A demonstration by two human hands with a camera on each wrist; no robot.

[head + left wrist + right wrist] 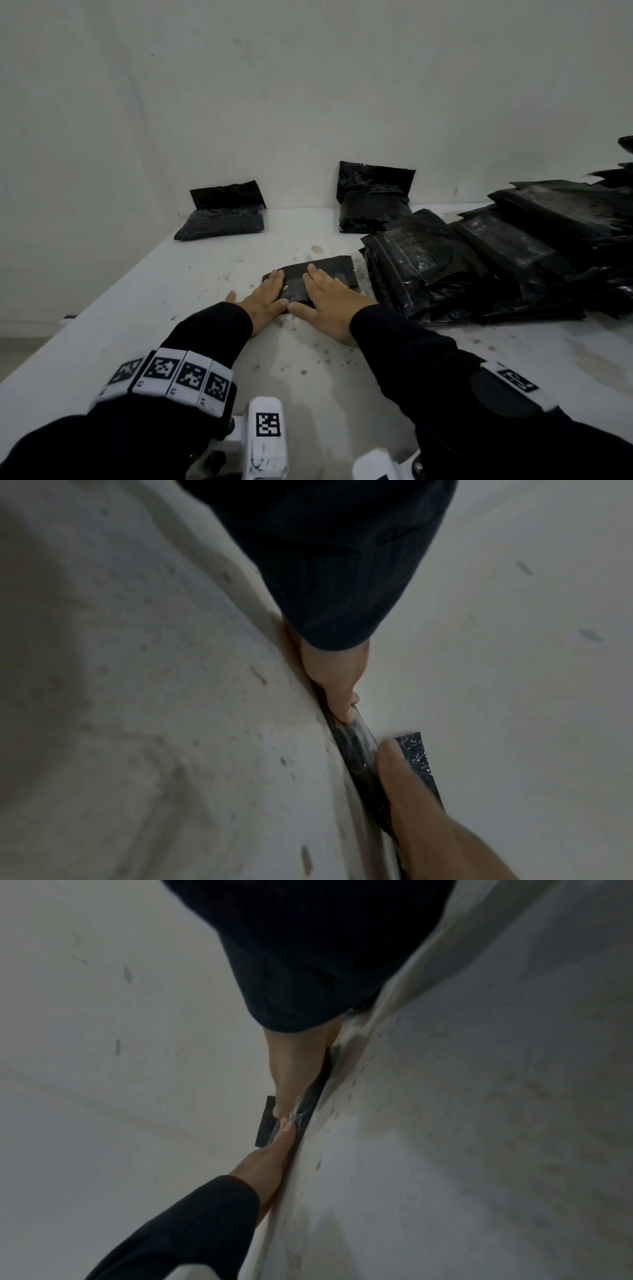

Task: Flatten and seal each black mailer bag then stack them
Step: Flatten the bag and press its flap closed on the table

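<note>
black mailer bag (310, 279) lies flat on the white counter (171, 291), just left of a heap of black bags (496, 260). left hand (265, 299) and right hand (330, 296) press down on it side by side, fingers (320, 275) straight, grasping nothing.

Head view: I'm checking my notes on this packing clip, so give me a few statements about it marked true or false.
1. Both the left hand and right hand press flat on the mailer bag. True.
2. That bag lies on top of the pile of bags. False: it lies on the table, beside the pile.
3. Two bags lean against the wall. True.
4. The pile is to the person's left. False: to the right.
</note>
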